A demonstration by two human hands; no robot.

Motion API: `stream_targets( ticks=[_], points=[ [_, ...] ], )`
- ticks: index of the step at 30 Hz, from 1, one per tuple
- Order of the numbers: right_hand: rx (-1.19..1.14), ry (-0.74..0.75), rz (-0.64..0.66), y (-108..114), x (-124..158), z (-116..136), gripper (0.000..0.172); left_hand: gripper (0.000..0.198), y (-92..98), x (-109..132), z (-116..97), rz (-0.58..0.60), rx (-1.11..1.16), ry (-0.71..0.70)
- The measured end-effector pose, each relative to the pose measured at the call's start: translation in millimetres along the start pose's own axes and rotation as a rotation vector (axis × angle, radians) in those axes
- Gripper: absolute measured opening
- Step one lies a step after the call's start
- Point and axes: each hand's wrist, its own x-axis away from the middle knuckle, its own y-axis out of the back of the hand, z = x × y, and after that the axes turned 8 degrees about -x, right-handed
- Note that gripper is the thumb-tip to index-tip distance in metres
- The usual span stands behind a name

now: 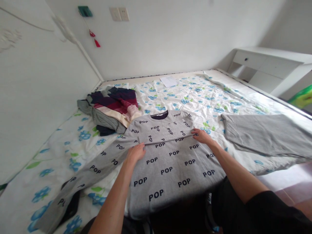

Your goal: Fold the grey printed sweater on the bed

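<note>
A grey sweatshirt (168, 162) printed with dark "POP" lettering is spread on the bed, its collar pointing away from me. A crosswise fold runs over its chest. At the left end of that fold, my left hand (136, 152) has its fingers closed on the fabric. My right hand (201, 135) pinches the fold's right end. One sleeve stretches out to the lower left, with a dark patch showing beside its cuff. The other sleeve is mostly hidden by my right arm. The hem hangs near my lap.
A heap of clothes (114, 107) in grey, maroon and cream lies at the left back. Folded grey ribbed garment (265, 135) lies at the right. A white paper (168, 82) rests near the wall. Beyond the bed's right edge stands a white cabinet (270, 66).
</note>
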Motion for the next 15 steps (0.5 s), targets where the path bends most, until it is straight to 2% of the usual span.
stream_targets(
  ticks=[3, 6, 8, 12, 15],
  points=[
    [-0.097, -0.012, -0.014, -2.1, -4.3, -6.1, 0.035, 0.051, 2.1, 0.7, -2.3, 0.031, -0.002, -0.017],
    [-0.229, -0.123, -0.060, -2.8, -15.2, -14.3, 0.036, 0.048, 5.5, 2.9, -6.4, 0.064, -0.020, -0.034],
    [-0.329, -0.224, -0.123, -2.7, -26.4, -19.9, 0.044, 0.048, 8.3, 4.7, -7.8, 0.097, -0.043, -0.052],
    [-0.560, -0.346, -0.263, -2.8, -54.1, -30.1, 0.075, 0.050, 10.4, 7.5, -7.5, 0.108, -0.042, -0.061],
    [-0.755, -0.402, -0.235, -0.5, -77.1, -36.1, 0.081, 0.051, 9.1, 8.4, -6.9, 0.089, 0.001, -0.048]
  ],
)
